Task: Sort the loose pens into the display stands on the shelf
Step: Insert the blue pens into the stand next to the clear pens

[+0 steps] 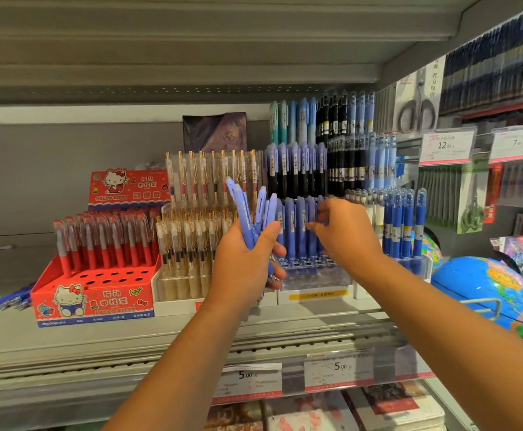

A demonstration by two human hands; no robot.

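Note:
My left hand (247, 262) grips a bundle of lavender-blue pens (252, 206), tips down, fanned upward in front of the shelf. My right hand (344, 231) reaches into the clear tiered display stand (313, 265), with thumb and fingers curled around one of the blue pens (300, 225) standing in its lower row. Several empty holes show in the stand's front rows just below that hand. More rows of purple, black and blue pens fill the tiers above.
A red Hello Kitty stand (94, 290) with red pens sits at left, a clear stand of gold-clip pens (191, 237) beside it. Loose blue pens (8, 301) lie at the far left. A blue globe (483, 293) stands at right, with price tags along the shelf edge.

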